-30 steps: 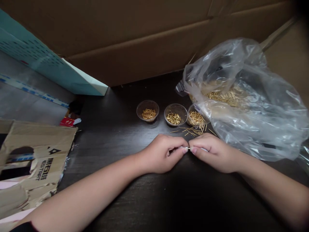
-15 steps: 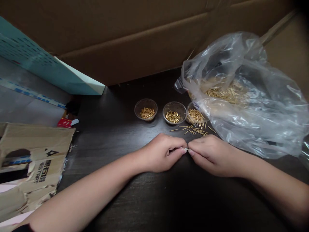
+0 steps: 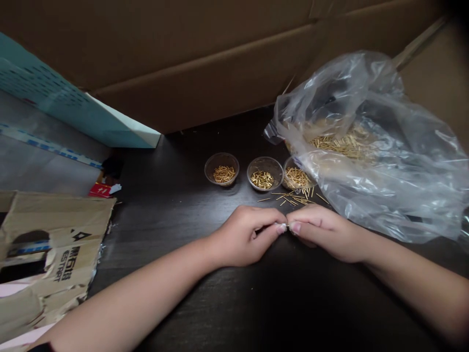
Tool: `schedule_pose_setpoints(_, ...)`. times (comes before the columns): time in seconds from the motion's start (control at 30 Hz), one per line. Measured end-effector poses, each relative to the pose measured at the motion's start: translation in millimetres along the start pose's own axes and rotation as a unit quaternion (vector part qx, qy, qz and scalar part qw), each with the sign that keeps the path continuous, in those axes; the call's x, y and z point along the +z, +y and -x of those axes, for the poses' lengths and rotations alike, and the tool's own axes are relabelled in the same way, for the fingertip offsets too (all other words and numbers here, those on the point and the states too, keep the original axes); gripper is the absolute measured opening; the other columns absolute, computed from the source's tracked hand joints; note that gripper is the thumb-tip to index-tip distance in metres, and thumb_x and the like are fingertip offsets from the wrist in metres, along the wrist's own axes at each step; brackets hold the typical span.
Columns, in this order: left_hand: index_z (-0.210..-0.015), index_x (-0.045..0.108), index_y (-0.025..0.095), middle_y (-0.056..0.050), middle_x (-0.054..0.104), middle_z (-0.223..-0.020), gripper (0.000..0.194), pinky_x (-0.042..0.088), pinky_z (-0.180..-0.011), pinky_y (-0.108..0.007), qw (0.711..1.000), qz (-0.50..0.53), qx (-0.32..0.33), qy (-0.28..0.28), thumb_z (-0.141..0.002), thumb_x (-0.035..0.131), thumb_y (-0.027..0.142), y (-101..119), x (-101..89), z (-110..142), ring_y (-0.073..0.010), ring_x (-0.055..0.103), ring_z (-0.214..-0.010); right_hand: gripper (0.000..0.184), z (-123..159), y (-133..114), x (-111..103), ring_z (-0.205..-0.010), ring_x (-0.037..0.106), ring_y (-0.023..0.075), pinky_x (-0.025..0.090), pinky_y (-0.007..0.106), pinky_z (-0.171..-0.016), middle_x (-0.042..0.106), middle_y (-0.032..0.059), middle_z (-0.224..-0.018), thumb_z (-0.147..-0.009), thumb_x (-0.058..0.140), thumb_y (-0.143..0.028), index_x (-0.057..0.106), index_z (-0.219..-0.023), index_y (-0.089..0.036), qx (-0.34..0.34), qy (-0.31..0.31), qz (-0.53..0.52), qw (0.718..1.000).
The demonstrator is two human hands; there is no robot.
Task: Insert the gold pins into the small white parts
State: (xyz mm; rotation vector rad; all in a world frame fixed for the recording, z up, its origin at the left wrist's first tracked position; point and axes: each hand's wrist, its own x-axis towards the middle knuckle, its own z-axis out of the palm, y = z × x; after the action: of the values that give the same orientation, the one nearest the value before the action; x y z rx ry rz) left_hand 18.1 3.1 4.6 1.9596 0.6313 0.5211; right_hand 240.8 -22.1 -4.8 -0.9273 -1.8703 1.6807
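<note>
My left hand (image 3: 245, 234) and my right hand (image 3: 322, 231) meet fingertip to fingertip on the dark table (image 3: 176, 205), both pinched on a tiny metal piece (image 3: 287, 226) between them. Just beyond the hands lie several loose gold pins (image 3: 296, 198). Behind those stand three small clear cups holding gold pins: a left cup (image 3: 222, 169), a middle cup (image 3: 266, 173) and a right cup (image 3: 296, 175), the last partly under a plastic bag.
A large clear plastic bag (image 3: 370, 146) with a heap of gold pins lies at the right. A brown cardboard wall (image 3: 205, 63) closes the back. Torn cardboard (image 3: 47, 249) sits at the left, a teal box (image 3: 73, 107) behind it.
Both hands stay pinched together at the same spot; only the fingertips shift slightly. The view moved a little.
</note>
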Motion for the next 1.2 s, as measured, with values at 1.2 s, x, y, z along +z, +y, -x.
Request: schedule_pose_setpoints(1.2,-0.095,0.063,0.014,-0.004,0.068,-0.074,0.018,0.048,-0.062,-0.025,0.98,-0.179,0.079,0.038,-0.101,0.047,0.021,-7,4.0,3,-0.0147,0.063,-0.065,0.039,-2,2,0,-0.054,0.041,0.0095,0.031,0.024,-0.055,0.04,-0.0049,-0.06,-0.106,0.044,-0.03,0.042,-0.069,-0.019,-0.079,0.073,0.175,0.979)
